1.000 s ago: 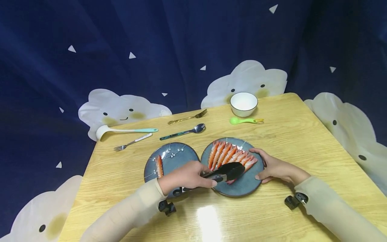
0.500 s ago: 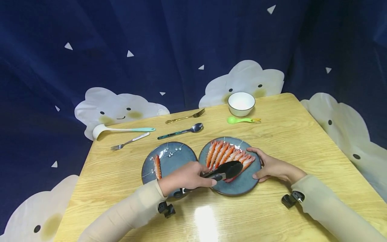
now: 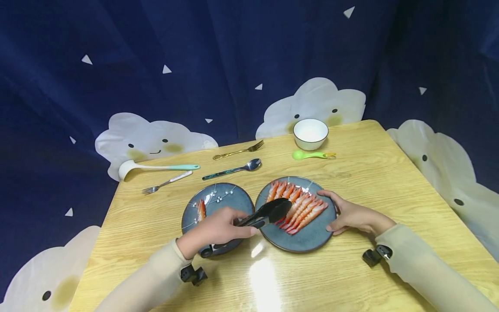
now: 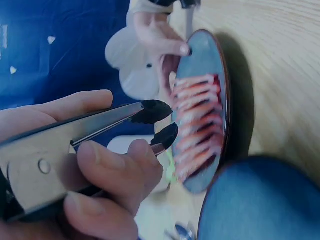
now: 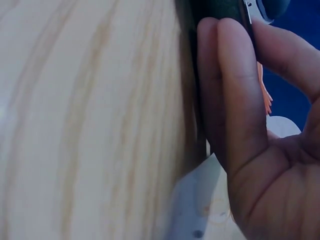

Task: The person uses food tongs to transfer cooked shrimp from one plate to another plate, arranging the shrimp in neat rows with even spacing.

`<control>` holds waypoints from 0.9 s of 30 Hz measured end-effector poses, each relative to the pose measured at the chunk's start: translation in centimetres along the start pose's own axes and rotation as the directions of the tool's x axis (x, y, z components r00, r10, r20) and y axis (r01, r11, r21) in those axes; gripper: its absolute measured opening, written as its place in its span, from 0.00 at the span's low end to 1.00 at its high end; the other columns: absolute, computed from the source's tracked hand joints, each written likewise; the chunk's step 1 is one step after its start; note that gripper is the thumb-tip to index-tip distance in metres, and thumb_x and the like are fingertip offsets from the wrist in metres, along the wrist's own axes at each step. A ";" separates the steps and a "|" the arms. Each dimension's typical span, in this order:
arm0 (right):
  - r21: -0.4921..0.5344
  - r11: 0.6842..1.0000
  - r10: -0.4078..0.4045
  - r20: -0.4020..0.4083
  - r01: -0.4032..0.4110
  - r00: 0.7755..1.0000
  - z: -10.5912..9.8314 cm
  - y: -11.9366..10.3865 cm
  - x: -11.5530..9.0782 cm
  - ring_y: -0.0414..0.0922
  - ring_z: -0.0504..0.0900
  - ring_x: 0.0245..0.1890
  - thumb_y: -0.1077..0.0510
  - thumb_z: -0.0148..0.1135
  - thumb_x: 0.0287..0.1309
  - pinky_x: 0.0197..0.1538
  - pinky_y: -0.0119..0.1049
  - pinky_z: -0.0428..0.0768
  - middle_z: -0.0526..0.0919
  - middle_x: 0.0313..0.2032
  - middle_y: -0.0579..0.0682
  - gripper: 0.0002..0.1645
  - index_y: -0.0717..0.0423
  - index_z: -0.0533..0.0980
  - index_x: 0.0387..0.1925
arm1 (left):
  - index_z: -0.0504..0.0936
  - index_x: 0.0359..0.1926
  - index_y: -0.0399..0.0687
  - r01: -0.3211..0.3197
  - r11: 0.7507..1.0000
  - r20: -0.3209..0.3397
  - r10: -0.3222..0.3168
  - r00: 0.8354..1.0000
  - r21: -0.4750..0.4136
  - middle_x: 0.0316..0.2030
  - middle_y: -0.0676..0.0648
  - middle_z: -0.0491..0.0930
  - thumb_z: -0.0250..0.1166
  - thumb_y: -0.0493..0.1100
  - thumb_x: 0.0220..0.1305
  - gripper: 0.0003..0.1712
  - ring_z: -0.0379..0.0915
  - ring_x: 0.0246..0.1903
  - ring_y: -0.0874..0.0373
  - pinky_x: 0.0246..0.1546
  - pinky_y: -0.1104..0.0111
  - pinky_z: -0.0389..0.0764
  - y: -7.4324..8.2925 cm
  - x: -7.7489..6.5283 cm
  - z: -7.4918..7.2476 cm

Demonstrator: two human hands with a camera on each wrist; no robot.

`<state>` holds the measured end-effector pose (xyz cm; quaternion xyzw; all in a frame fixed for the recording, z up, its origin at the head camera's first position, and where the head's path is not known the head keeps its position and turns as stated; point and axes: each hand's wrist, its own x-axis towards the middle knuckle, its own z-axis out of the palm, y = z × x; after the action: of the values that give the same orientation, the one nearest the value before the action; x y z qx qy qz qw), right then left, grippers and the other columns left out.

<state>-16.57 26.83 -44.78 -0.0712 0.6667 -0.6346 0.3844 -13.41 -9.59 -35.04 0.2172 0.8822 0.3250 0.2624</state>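
Observation:
My left hand point(image 3: 218, 227) grips a pair of tongs point(image 3: 273, 211) with black tips. The tips hang over the left part of the right-hand blue plate point(image 3: 300, 245), where several red-and-white shrimp point(image 3: 306, 214) lie in a row. In the left wrist view the tong tips point(image 4: 152, 111) stand slightly apart with nothing between them. My right hand point(image 3: 352, 215) holds that plate's right rim, thumb on top and fingers below, as the right wrist view shows. Beneath my left forearm and hand sits a second blue plate point(image 3: 234, 201), partly hidden, bearing a single shrimp point(image 3: 201, 209).
Behind the plates lie a spoon point(image 3: 252, 164), a gold fork point(image 3: 255, 146), a white-handled fork point(image 3: 153, 189) and a ladle point(image 3: 183, 167). A white bowl point(image 3: 310, 135) stands at the back, a green spoon point(image 3: 300, 155) before it. Dark blue curtain point(image 3: 218, 52) borders the wooden table point(image 3: 374, 173).
My left hand and the tongs have moved left over the right-hand plate, uncovering shrimp on its right side. My right hand keeps its hold on the rim.

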 end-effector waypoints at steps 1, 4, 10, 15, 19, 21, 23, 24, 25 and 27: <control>-0.002 1.000 0.003 0.000 -0.003 1.000 0.0 0.0 0.1 0.55 0.76 0.36 0.71 0.65 0.39 0.35 0.49 0.75 0.37 0.59 0.64 0.62 0.38 0.35 0.64 | 0.75 0.48 0.47 0.004 1.000 -0.021 -0.004 1.000 0.006 0.13 0.52 0.72 0.57 0.63 0.52 0.30 0.61 0.10 0.63 0.15 0.69 0.66 -0.3 -0.5 -0.3; -0.004 1.000 0.013 -0.003 -0.013 1.000 0.0 0.0 0.3 0.55 0.76 0.37 0.71 0.65 0.39 0.35 0.49 0.75 0.36 0.59 0.63 0.62 0.38 0.36 0.64 | 0.75 0.47 0.45 0.038 0.999 -0.087 -0.037 0.996 0.011 0.15 0.53 0.73 0.58 0.63 0.51 0.31 0.63 0.12 0.63 0.16 0.68 0.67 -1.3 -2.0 -1.0; -0.019 1.000 0.019 -0.008 -0.019 1.000 -0.1 0.0 0.4 0.55 0.75 0.38 0.71 0.65 0.39 0.35 0.49 0.75 0.34 0.60 0.64 0.62 0.38 0.35 0.64 | 0.76 0.46 0.45 0.144 0.989 -0.227 -0.133 0.965 0.029 0.15 0.53 0.71 0.59 0.64 0.48 0.32 0.64 0.17 0.62 0.19 0.68 0.68 -3.0 -4.8 -2.2; -0.034 0.999 0.029 -0.013 -0.030 0.999 0.0 0.1 0.4 0.54 0.75 0.38 0.70 0.65 0.39 0.35 0.49 0.75 0.33 0.59 0.64 0.62 0.38 0.35 0.64 | 0.77 0.34 0.49 0.305 0.951 -0.345 -0.273 0.898 0.041 0.14 0.52 0.67 0.59 0.70 0.42 0.31 0.63 0.18 0.60 0.19 0.68 0.66 -4.0 -6.9 -2.4; -0.045 0.998 0.038 -0.021 -0.039 0.999 0.1 0.1 0.4 0.54 0.75 0.37 0.70 0.66 0.39 0.35 0.49 0.75 0.33 0.59 0.64 0.62 0.39 0.35 0.64 | 0.76 0.31 0.48 0.423 0.904 -0.423 -0.359 0.832 0.067 0.16 0.52 0.68 0.58 0.71 0.41 0.32 0.63 0.18 0.59 0.19 0.68 0.64 -4.4 -8.5 -2.4; -0.047 0.998 0.042 -0.030 -0.044 0.999 0.2 0.0 0.4 0.54 0.76 0.36 0.70 0.66 0.38 0.34 0.49 0.75 0.33 0.59 0.65 0.62 0.39 0.35 0.64 | 0.74 0.28 0.48 0.460 0.885 -0.441 -0.386 0.810 0.069 0.16 0.52 0.68 0.58 0.71 0.42 0.31 0.63 0.18 0.58 0.18 0.68 0.63 -4.5 -9.3 -2.4; -0.046 0.998 0.042 -0.039 -0.044 0.998 0.2 -0.1 0.3 0.54 0.76 0.35 0.71 0.66 0.38 0.33 0.49 0.75 0.33 0.59 0.65 0.63 0.39 0.35 0.64 | 0.72 0.24 0.48 0.484 0.872 -0.447 -0.404 0.798 0.076 0.15 0.51 0.67 0.58 0.71 0.42 0.31 0.63 0.17 0.58 0.18 0.68 0.63 -4.7 -10.0 -2.5; -0.045 0.998 0.042 -0.041 -0.044 0.998 0.2 -0.2 0.3 0.54 0.76 0.35 0.71 0.66 0.37 0.33 0.48 0.75 0.33 0.59 0.65 0.63 0.40 0.36 0.64 | 0.71 0.23 0.47 0.492 0.867 -0.447 -0.410 0.795 0.080 0.14 0.51 0.66 0.57 0.71 0.43 0.31 0.62 0.17 0.58 0.18 0.68 0.62 -4.9 -10.3 -2.6; -0.041 0.998 0.040 -0.041 -0.042 0.998 0.3 -0.2 0.3 0.54 0.76 0.34 0.71 0.66 0.38 0.32 0.48 0.75 0.33 0.59 0.65 0.63 0.40 0.35 0.64 | 0.70 0.21 0.47 0.501 0.861 -0.444 -0.419 0.792 0.081 0.13 0.51 0.65 0.57 0.71 0.43 0.31 0.62 0.16 0.58 0.18 0.68 0.62 -5.0 -10.6 -2.6; -0.039 0.999 0.035 -0.037 -0.036 0.999 0.3 -0.3 0.4 0.54 0.76 0.34 0.71 0.66 0.38 0.32 0.48 0.76 0.33 0.59 0.65 0.63 0.40 0.35 0.64 | 0.70 0.20 0.46 0.513 0.855 -0.430 -0.434 0.791 0.080 0.12 0.51 0.63 0.57 0.71 0.43 0.31 0.60 0.15 0.58 0.17 0.67 0.61 -5.3 -11.1 -2.6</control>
<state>-16.78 26.32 -44.59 -0.0555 0.6871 -0.6156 0.3820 -7.60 -20.60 -33.41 -0.0579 0.9698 0.1988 0.1288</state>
